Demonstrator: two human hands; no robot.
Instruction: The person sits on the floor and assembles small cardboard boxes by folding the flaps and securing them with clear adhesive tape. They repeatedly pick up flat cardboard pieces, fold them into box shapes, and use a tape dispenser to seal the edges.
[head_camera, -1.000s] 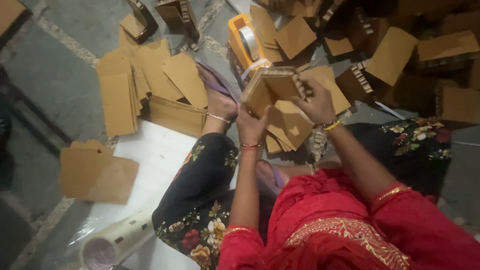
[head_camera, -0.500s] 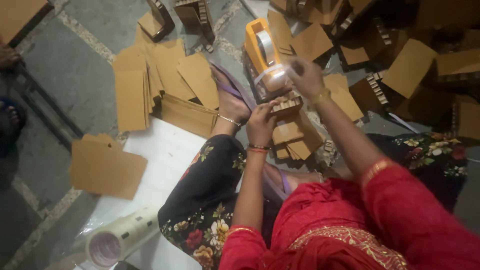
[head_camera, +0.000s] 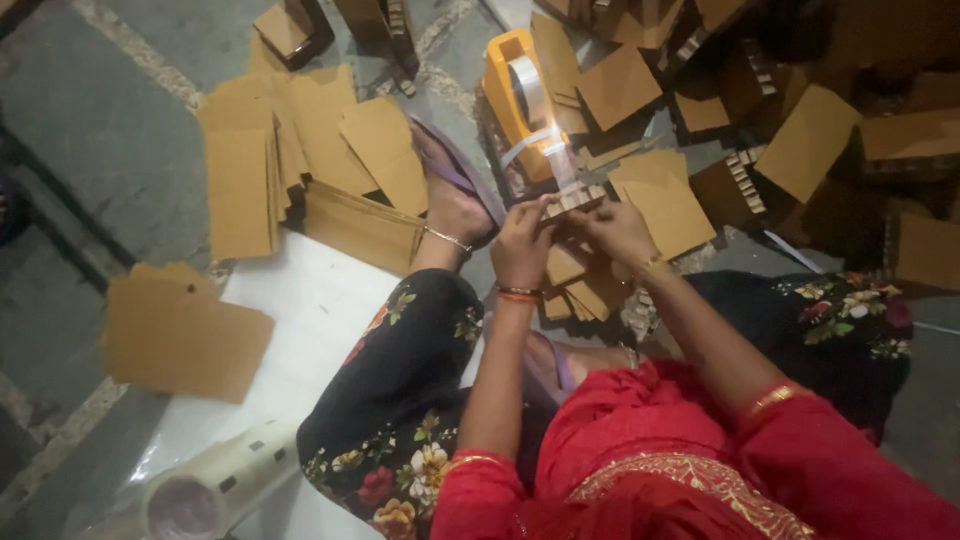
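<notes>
Two hands meet on a small folded cardboard box (head_camera: 578, 203): my left hand (head_camera: 522, 243) and right hand (head_camera: 620, 230) pinch it with closed fingers, just below the orange tape dispenser (head_camera: 515, 95), above flat cardboard sheets (head_camera: 300, 150) strewn across the grey floor (head_camera: 100, 120).

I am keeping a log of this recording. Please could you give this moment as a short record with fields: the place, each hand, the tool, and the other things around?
place: grey floor, person seated on it
left hand: grips small cardboard piece
right hand: grips the same piece
tool: orange tape dispenser, clear tape runs down to the piece
nearby: flat cardboard stack, white sheet, tape roll
</notes>
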